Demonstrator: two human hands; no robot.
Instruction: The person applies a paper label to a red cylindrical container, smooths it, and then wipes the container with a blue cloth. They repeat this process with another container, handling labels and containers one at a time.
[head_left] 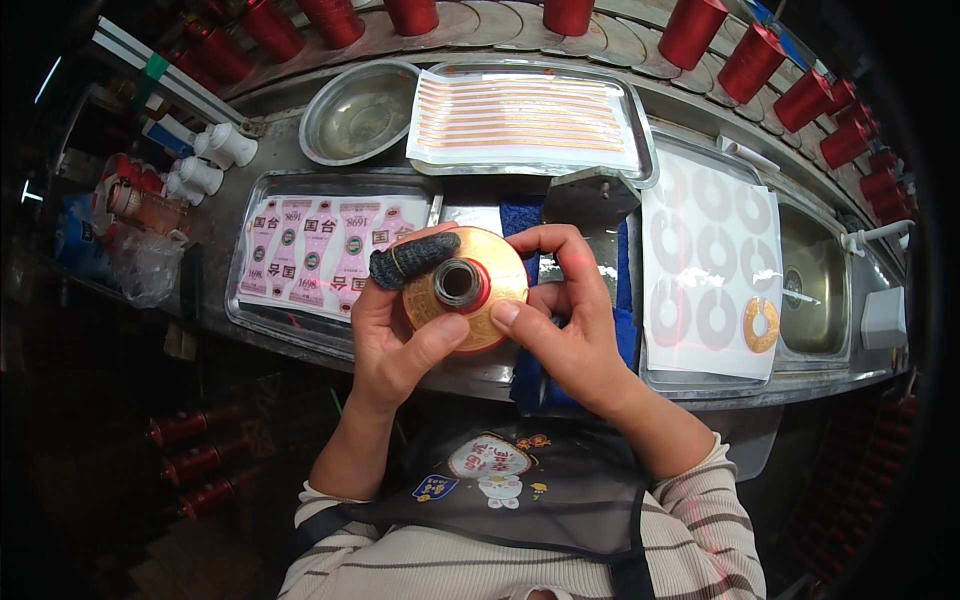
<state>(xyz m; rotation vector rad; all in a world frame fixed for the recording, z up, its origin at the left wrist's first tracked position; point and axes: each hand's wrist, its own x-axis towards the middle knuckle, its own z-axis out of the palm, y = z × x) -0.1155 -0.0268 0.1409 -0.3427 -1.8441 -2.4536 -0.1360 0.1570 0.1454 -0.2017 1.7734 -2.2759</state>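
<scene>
Between my two hands is a red bottle (483,288), its open dark neck pointing up toward me. A gold ring-shaped label (498,262) lies around the neck on the bottle's shoulder. My left hand (392,352) wraps the bottle's left side, thumb on the gold face; a dark knitted cover sits on one of its fingers. My right hand (578,340) grips the right side, its thumb pressing the label near the rim and the index finger bent over the far edge. The bottle's lower body is hidden beneath its shoulder and my hands.
At right lies a backing sheet (690,345) with one gold label (752,322), beside a sink (812,345). A tray of pink labels (345,255) is left; a tray of gold strips (525,148) and a metal bowl (360,110) stand behind. Red bottles (752,62) line the conveyor.
</scene>
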